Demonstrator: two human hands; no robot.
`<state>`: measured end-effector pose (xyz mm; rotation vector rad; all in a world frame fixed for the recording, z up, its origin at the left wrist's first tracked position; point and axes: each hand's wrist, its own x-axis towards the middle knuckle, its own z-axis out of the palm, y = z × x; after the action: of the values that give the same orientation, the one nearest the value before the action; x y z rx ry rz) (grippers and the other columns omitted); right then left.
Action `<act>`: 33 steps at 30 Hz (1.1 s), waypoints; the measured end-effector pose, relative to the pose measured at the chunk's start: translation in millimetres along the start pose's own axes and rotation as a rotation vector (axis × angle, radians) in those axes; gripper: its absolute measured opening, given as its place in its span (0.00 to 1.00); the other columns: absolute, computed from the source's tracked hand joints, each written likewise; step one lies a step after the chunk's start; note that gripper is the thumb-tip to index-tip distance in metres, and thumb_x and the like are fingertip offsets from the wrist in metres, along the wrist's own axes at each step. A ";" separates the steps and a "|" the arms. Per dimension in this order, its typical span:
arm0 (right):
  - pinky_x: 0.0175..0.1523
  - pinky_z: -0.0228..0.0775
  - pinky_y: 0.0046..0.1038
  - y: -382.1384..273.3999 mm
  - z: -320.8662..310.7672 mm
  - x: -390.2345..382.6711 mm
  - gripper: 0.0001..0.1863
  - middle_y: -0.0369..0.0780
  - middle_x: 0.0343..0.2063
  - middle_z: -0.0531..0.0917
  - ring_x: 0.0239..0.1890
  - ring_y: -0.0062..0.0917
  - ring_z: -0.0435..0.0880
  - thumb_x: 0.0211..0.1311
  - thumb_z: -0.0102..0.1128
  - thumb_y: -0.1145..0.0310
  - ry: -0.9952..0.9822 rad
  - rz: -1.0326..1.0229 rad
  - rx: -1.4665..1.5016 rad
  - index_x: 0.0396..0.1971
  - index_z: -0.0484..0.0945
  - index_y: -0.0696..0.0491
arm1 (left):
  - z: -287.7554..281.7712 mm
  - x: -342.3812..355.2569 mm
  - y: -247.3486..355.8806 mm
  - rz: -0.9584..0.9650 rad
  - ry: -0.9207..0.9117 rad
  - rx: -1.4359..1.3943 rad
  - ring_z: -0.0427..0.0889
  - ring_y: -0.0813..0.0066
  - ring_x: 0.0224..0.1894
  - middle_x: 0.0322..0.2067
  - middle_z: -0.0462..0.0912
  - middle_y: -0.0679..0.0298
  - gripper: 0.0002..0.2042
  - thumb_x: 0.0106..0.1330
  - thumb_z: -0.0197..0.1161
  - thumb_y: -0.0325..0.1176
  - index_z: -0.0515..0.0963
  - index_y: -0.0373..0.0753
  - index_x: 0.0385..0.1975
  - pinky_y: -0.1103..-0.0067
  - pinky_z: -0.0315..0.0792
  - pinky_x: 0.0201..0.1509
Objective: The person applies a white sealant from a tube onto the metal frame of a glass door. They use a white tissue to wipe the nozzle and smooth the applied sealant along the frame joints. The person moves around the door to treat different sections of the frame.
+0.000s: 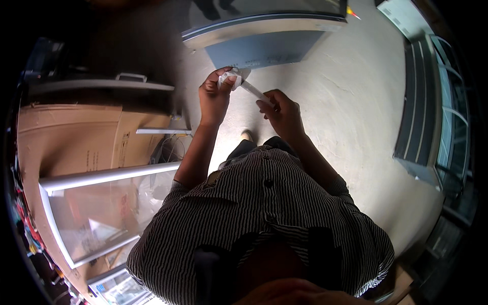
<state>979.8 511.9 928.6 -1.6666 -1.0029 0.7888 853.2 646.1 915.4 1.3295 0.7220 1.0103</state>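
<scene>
My left hand is closed on a crumpled white wad at the upper end of a long, narrow pale strip. My right hand grips the lower end of that strip. A small flat grey piece shows just beyond the wad, too small to identify. Both hands are raised over the pale floor, in front of a blue-grey panel on the underside or side of a dark glass-topped unit.
Cardboard, a white-framed glass door and a loose white bar lie at my left, near coiled wire. A dark glass-fronted unit stands along the right. A white panel is at the back right.
</scene>
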 end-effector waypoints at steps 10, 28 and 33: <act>0.27 0.65 0.17 -12.9 19.9 68.6 0.17 0.35 0.21 0.78 0.20 0.14 0.72 0.67 0.53 0.57 -0.594 0.119 0.326 0.39 0.75 0.59 | -39.8 0.7 0.7 0.021 0.329 -0.091 0.73 0.87 0.34 0.32 0.80 0.72 0.09 0.65 0.61 0.28 0.77 0.34 0.43 0.88 0.67 0.42; 0.24 0.50 0.15 -11.1 13.4 125.8 0.19 0.29 0.19 0.65 0.20 0.11 0.59 0.73 0.37 0.52 -0.993 0.230 0.552 0.37 0.71 0.52 | -36.6 -26.0 6.9 -0.165 0.182 -0.860 0.74 0.75 0.54 0.50 0.76 0.69 0.23 0.54 0.70 0.44 0.74 0.51 0.50 0.61 0.55 0.68; 0.23 0.48 0.14 0.3 28.0 125.5 0.16 0.28 0.19 0.64 0.18 0.10 0.56 0.73 0.36 0.55 -1.134 0.273 0.604 0.31 0.65 0.50 | -11.6 -16.1 28.8 -0.079 -0.046 -0.502 0.71 0.68 0.57 0.52 0.77 0.62 0.18 0.62 0.63 0.40 0.76 0.42 0.50 0.70 0.58 0.66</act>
<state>1011.6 635.9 915.6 -0.7498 -1.0776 2.0960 831.1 635.1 940.2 0.8773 0.4412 1.0119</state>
